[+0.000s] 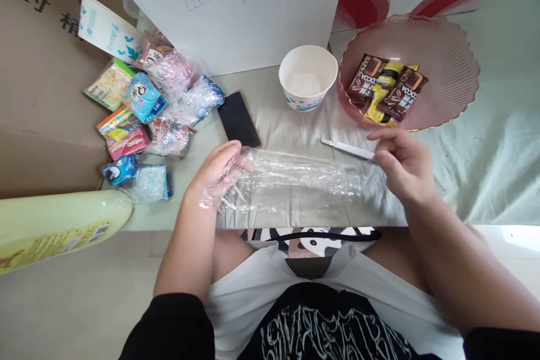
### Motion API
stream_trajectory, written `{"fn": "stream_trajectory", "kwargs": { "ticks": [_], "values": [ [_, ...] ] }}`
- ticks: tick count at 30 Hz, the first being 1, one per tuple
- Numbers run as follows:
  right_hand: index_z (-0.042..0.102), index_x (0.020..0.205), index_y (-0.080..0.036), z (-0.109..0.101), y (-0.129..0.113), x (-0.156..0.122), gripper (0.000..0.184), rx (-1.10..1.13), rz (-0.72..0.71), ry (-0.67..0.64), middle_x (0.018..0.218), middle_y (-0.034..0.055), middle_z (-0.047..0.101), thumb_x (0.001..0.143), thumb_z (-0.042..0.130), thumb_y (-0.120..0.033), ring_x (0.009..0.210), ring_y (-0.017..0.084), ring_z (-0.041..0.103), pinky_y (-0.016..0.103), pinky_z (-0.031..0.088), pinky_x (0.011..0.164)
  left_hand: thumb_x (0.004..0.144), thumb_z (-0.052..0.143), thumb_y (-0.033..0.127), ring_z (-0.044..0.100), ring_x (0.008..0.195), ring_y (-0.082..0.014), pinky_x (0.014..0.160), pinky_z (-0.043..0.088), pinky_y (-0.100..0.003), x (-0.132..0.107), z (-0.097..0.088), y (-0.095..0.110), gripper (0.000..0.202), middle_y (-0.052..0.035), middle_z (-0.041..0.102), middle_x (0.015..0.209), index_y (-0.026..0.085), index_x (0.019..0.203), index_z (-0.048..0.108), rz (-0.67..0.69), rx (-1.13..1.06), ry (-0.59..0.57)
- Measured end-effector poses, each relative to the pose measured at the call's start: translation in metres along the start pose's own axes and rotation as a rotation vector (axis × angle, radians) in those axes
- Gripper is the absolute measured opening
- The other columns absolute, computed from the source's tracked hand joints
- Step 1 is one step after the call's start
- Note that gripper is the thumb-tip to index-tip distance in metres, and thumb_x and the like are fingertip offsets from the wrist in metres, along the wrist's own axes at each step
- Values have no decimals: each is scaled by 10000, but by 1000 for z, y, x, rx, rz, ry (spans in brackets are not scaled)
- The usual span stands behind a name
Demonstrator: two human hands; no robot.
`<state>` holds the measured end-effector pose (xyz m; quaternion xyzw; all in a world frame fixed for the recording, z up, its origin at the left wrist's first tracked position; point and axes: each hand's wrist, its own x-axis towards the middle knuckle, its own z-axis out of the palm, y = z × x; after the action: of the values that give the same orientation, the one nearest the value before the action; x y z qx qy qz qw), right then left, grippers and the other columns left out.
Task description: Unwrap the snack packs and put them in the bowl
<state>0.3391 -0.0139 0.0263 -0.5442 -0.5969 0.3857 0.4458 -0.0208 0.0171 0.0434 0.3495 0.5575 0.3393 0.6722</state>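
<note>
A long clear plastic film (291, 177) lies crumpled across the near part of the cloth. My left hand (225, 166) grips its left end, with film over the fingers. Between the thumb and fingers of my right hand (405, 163) is a slim white-handled craft knife (352, 149), its small metal tip pointing left. The knife is above the film's right end. Beyond it stands an open white paper bowl (307, 73). To the right, a pink ribbed glass bowl (451, 79) holds brown cocoa packets (399, 93) and yellow-wrapped pieces.
A black phone (239, 119) lies left of centre. Several wrapped snacks (143, 95) and a tipped paper cup (109, 28) are piled at the left. White box (253, 5) and cardboard (50, 95) walls border the table. A pale yellow bottle (63, 225) juts in at the left.
</note>
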Motion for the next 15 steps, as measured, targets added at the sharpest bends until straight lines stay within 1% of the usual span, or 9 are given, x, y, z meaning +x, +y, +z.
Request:
{"fn": "stream_trajectory", "kwargs": {
  "ticks": [2, 3, 5, 6, 8, 9, 11, 13, 15],
  "values": [
    [678, 967, -244, 4, 3, -1, 346, 27, -121, 129, 566, -48, 438, 901, 641, -582, 515, 132, 467, 292, 447, 528, 735, 813, 531, 256, 231, -26, 255, 55, -204, -4, 7, 2, 479, -23, 712, 572, 213, 672, 460, -75, 13, -107],
    [678, 988, -252, 8, 3, -2, 360, 79, -154, 91, 619, -29, 494, 900, 640, -599, 578, 149, 529, 309, 495, 588, 738, 805, 531, 242, 229, -21, 259, 39, -198, -7, 12, 3, 486, -39, 720, 581, 210, 654, 450, -101, 17, -165],
    [675, 1101, -265, 20, 0, -3, 398, 186, -172, -142, 867, 35, 668, 888, 663, -602, 847, 206, 674, 366, 575, 792, 751, 788, 538, 238, 229, -14, 268, 22, -191, -11, 23, 3, 488, -66, 735, 606, 204, 640, 450, -140, 24, -271],
    [664, 1172, -268, 27, -3, -4, 448, 215, -170, -283, 1049, 68, 707, 865, 698, -593, 1023, 240, 689, 399, 574, 909, 758, 781, 539, 247, 231, -15, 272, 22, -191, -12, 29, 3, 483, -78, 743, 622, 202, 640, 456, -162, 33, -324],
    [626, 1293, -262, 42, -11, -6, 594, 227, -151, -530, 1311, 102, 673, 798, 783, -551, 1241, 278, 636, 436, 531, 1050, 776, 766, 538, 263, 236, -15, 276, 28, -194, -13, 38, 1, 482, -90, 753, 648, 200, 636, 452, -203, 51, -421],
    [613, 1319, -253, 49, -15, -7, 630, 221, -126, -624, 1334, 104, 671, 778, 810, -509, 1240, 274, 640, 427, 534, 1048, 778, 764, 536, 271, 239, -15, 275, 35, -195, -13, 41, 0, 487, -94, 757, 659, 201, 630, 443, -222, 54, -468],
    [658, 1217, -222, 59, -24, -10, 467, 189, -45, -780, 1148, 73, 742, 808, 789, -405, 1021, 219, 708, 361, 585, 896, 776, 768, 526, 277, 239, -14, 273, 43, -195, -12, 43, -3, 498, -99, 762, 675, 201, 622, 424, -240, 37, -517],
    [686, 973, -193, 62, -31, -14, 158, 189, 69, -897, 810, 6, 719, 896, 682, -331, 695, 135, 646, 275, 543, 654, 761, 784, 532, 277, 233, -16, 267, 50, -193, -9, 41, -5, 506, -94, 765, 680, 201, 631, 423, -201, -32, -481],
    [636, 813, -187, 61, -36, -17, 194, 284, 187, -974, 638, -36, 616, 951, 601, -318, 543, 89, 519, 234, 436, 518, 724, 809, 562, 335, 246, -38, 264, 123, -188, -5, 36, -8, 495, -72, 761, 684, 200, 680, 474, -130, -148, -417]
  ]
}}
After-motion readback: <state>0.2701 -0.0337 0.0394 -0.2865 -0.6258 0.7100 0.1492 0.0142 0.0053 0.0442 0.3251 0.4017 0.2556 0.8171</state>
